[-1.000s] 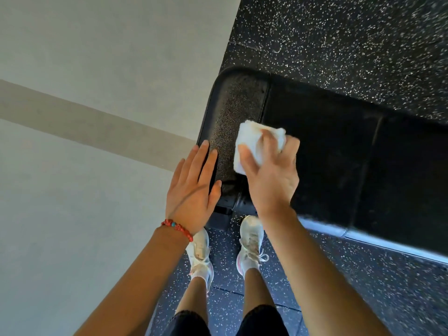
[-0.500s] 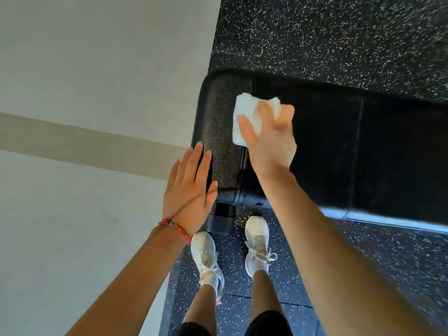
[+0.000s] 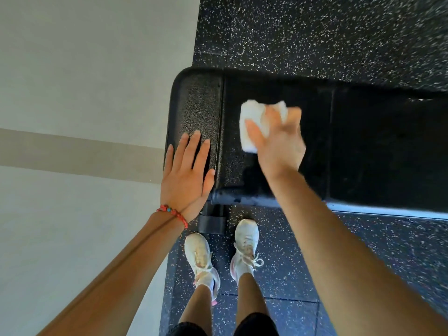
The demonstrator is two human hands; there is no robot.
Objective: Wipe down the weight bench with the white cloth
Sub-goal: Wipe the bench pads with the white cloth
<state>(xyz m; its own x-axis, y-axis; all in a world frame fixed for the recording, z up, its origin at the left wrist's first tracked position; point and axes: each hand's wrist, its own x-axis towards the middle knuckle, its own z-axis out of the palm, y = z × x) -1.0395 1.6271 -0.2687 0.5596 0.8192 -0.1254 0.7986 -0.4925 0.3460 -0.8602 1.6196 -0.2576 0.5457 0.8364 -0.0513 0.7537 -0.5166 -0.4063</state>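
Cloth (image 3: 252, 127) under right hand (image 3: 278, 146) on bench (image 3: 363, 146); left hand (image 3: 186, 175) apparently flat on bench's left end.

My right hand (image 3: 278, 144) presses the white cloth (image 3: 252, 124) onto the black weight bench (image 3: 363, 141); my left hand (image 3: 186, 175) lies flat on its end, above my white shoes (image 3: 244, 246)

The right hand (image 3: 278, 144) has slid the white cloth (image 3: 252, 124) rightward off the textured end panel onto the smooth black table (image 3: 363, 146) pad.
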